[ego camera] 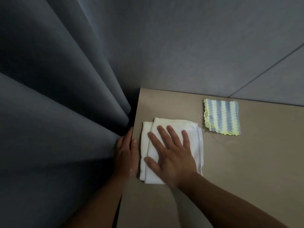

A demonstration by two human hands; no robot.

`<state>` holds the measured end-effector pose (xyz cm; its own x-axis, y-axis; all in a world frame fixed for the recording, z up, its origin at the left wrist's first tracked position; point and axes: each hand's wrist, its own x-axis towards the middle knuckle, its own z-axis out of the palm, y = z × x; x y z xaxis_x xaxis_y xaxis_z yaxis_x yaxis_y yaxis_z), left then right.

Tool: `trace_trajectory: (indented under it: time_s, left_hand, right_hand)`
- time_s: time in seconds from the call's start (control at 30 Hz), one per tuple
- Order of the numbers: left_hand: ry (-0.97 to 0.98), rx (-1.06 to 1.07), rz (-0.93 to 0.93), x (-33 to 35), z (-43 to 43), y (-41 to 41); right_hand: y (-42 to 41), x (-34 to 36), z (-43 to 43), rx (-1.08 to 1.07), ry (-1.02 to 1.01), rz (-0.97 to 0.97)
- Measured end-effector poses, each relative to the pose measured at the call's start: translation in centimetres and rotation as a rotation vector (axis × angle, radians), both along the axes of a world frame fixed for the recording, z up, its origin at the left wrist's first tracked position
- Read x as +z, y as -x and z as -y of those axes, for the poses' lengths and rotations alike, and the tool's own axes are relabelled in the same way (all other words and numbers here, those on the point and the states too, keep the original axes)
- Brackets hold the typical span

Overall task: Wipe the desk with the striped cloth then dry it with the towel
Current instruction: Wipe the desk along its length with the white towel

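**Q:** State of the hands and the task items?

**A:** My right hand lies flat on the folded white towel, fingers straight and spread, pressing down and clasping nothing. The towel sits at the left end of the worktop. My left hand rests against the worktop's left edge, thumb on top and fingers straight along the side, holding nothing. The striped cloth lies flat near the back edge, to the right of the towel and not touching it.

**Q:** Stage reached?

**A:** By my judgement, drying is in hand; the striped cloth is set aside.

**Q:** Hazards?

**A:** Three noted. The towel's left flap is just beside the left edge, so a leftward stroke could push it off into the gap by the curtain. A wide rightward stroke could catch the striped cloth and drag it along. The loose folds could also bunch under a flat palm.

**Q:** Room to move?

**A:** Open surface lies right of and in front of the towel. The wall closes the back and the curtain crowds the left.
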<state>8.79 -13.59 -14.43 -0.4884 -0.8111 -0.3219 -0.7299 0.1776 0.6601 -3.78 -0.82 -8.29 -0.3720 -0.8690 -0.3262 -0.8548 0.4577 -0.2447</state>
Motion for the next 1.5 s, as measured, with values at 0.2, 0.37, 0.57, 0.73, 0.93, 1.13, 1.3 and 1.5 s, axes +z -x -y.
trace_trajectory:
  time_s: [0.2, 0.37, 0.57, 0.73, 0.93, 1.13, 1.3, 1.5]
  left_hand:
    - [0.087, -0.038, -0.027, -1.2, 0.4, -0.2]
    - [0.220, -0.026, -0.033, -0.6, 0.1, -0.2]
    - [0.049, 0.097, -0.124, 0.8, -0.1, -0.6]
    - [-0.035, 0.082, 0.005, 1.0, -2.0, -3.6]
    - [-0.009, 0.113, 0.089, 2.0, -7.7, -9.3]
    - [0.023, 0.184, 0.221, 2.6, -12.9, -13.1]
    - [0.072, 0.212, 0.263, 2.6, -13.4, -13.1]
    - [0.081, 0.200, 0.263, 2.9, -13.6, -13.0]
  right_hand:
    - [6.1, -0.2, 8.4, -0.024, 0.070, -0.077]
    - [7.4, -0.8, 10.9, -0.069, 0.154, -0.114]
    - [5.5, -0.6, 8.9, -0.074, 0.114, -0.100]
    - [-0.5, 0.0, 1.4, -0.014, 0.084, -0.052]
    - [-7.4, 0.3, -7.5, 0.075, 0.067, -0.019]
    - [-10.0, -0.1, -12.0, 0.151, 0.078, -0.033]
    - [-9.6, -0.8, -10.8, 0.136, 0.100, -0.053]
    - [-7.3, -1.1, -6.1, 0.090, 0.151, -0.039]
